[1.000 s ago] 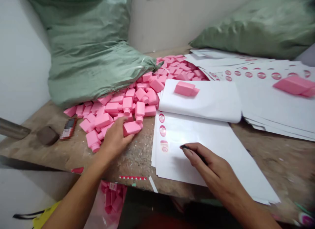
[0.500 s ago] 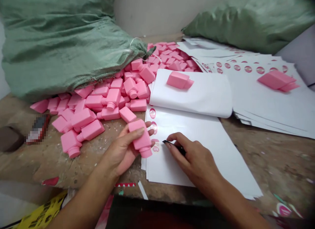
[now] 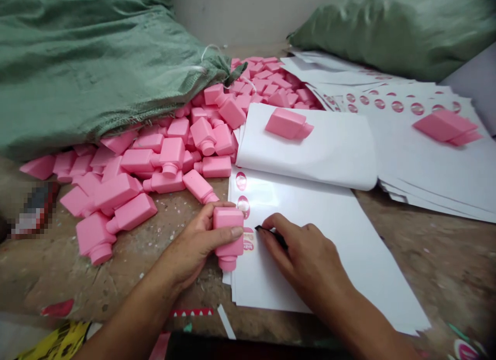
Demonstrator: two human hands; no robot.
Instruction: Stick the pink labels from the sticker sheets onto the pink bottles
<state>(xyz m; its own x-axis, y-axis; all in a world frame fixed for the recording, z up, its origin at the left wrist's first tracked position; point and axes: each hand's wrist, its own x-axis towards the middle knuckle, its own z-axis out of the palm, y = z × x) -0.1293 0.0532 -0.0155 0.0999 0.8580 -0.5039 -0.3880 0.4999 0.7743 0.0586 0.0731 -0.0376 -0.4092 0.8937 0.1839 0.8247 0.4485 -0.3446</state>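
My left hand (image 3: 197,241) is closed around a small pink bottle (image 3: 228,231), its neck pointing down toward me. The bottle sits over the left edge of a white sticker sheet (image 3: 282,277) and partly covers a pink-and-white printed sticker (image 3: 248,238). Two oval stickers, an upper one (image 3: 241,181) and a lower one (image 3: 243,207), run up the same edge. Over the sheet, my right hand (image 3: 306,251) pinches a thin black pointed tool (image 3: 273,235); its tip is beside the partly covered sticker. My fingers hide most of the tool, so its kind is unclear.
Pink bottles (image 3: 170,153) lie heaped at left and behind, beneath a green woven sack (image 3: 96,76). One bottle (image 3: 289,123) weighs down the folded-back sheet; another bottle (image 3: 445,125) lies on stacked sheets (image 3: 406,169). A second green sack (image 3: 387,34) is at back right.
The bottle in my left hand has turned more upright in view and come down nearer the sheet's edge. My right hand keeps the black tool beside the sticker. The view has shifted slightly.
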